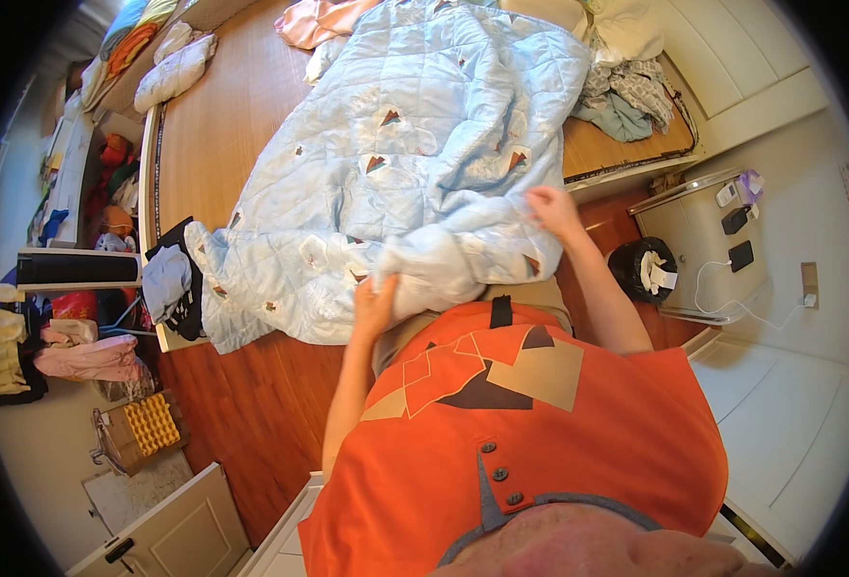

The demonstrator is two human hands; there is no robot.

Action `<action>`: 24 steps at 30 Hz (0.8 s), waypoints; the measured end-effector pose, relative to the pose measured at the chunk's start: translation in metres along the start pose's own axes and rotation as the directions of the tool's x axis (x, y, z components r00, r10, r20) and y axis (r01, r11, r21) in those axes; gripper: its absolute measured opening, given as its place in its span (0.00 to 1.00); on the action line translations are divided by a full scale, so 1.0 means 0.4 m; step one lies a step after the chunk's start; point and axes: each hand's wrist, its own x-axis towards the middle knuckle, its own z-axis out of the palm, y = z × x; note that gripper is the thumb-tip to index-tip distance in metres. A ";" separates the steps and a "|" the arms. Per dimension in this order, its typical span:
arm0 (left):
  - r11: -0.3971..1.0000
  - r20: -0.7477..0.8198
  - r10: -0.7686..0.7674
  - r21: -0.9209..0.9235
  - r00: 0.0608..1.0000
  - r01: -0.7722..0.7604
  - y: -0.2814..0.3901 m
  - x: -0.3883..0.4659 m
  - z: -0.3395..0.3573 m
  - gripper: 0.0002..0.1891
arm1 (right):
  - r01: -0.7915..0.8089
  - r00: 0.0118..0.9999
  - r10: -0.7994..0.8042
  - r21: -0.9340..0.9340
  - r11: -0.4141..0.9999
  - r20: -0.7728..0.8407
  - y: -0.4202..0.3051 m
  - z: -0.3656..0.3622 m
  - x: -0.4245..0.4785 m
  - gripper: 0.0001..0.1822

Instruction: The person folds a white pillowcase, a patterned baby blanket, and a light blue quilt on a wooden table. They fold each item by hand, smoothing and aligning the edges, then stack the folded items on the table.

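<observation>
A light blue quilted blanket (395, 155) with small mountain-like prints spreads over the bed and hangs past its near edge in front of me. Its near part is bunched into a thick, slightly blurred fold. My left hand (375, 306) grips this fold at the near side, thumb and fingers on the cloth. At the blanket's right edge is my right hand (555, 214), fingers curled against or just above the fabric; blur hides whether cloth is pinched there.
Bare wooden bed boards (215, 108) show at left. Rumpled bedding (630, 94) lies at the far right, dark and grey clothes (172, 281) at the near left corner. A lined waste bin (642, 270) stands right, beside a cabinet (691, 238) with a white cable. An open door (179, 534) is lower left.
</observation>
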 end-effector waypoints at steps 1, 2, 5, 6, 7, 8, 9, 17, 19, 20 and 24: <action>0.981 -0.034 -0.111 -0.165 0.993 0.104 0.022 -0.002 -0.021 0.24 | -0.040 0.971 -0.017 -0.231 0.972 -0.237 0.107 -0.037 -0.004 0.18; 0.924 -0.073 -0.220 -0.335 0.973 0.184 0.050 -0.010 -0.046 0.24 | -0.338 0.927 0.303 -0.142 0.930 -0.219 0.216 -0.087 -0.015 0.21; 0.668 -0.114 -0.285 -0.736 0.952 0.112 0.130 0.008 -0.091 0.25 | -0.697 0.698 0.715 0.202 0.688 -0.024 0.350 -0.064 -0.058 0.30; 0.557 -0.105 -0.276 -0.828 0.955 0.070 0.136 0.015 -0.105 0.26 | -0.735 0.649 0.758 0.318 0.599 0.069 0.375 -0.035 -0.073 0.33; 0.529 -0.093 -0.258 -0.847 0.962 0.060 0.145 0.029 -0.110 0.26 | -0.734 0.666 0.726 0.323 0.598 0.170 0.394 -0.005 -0.067 0.40; 0.500 -0.083 -0.240 -0.865 0.967 0.051 0.154 0.042 -0.114 0.27 | -0.714 0.694 0.688 0.330 0.618 0.213 0.410 0.018 -0.050 0.41; 0.473 -0.075 -0.222 -0.880 0.972 0.040 0.160 0.050 -0.115 0.27 | -0.693 0.719 0.646 0.340 0.636 0.257 0.418 0.041 -0.027 0.41; 0.542 -0.107 -0.078 -0.839 0.991 -0.048 0.243 0.003 -0.140 0.27 | -0.583 0.796 0.462 0.697 0.418 0.390 0.224 0.075 0.134 0.40; 0.534 -0.156 -0.070 -0.840 0.985 -0.095 0.241 0.004 -0.135 0.27 | -0.597 0.792 0.397 0.726 0.341 0.465 0.165 0.116 0.123 0.37; 0.523 -0.160 -0.059 -0.846 0.985 -0.106 0.240 0.000 -0.135 0.27 | -0.623 0.773 0.403 0.705 0.340 0.489 0.151 0.138 0.114 0.36; 0.498 -0.185 -0.080 -0.859 0.980 -0.121 0.257 -0.030 -0.138 0.27 | -0.644 0.764 0.308 0.695 0.319 0.567 0.134 0.172 0.094 0.33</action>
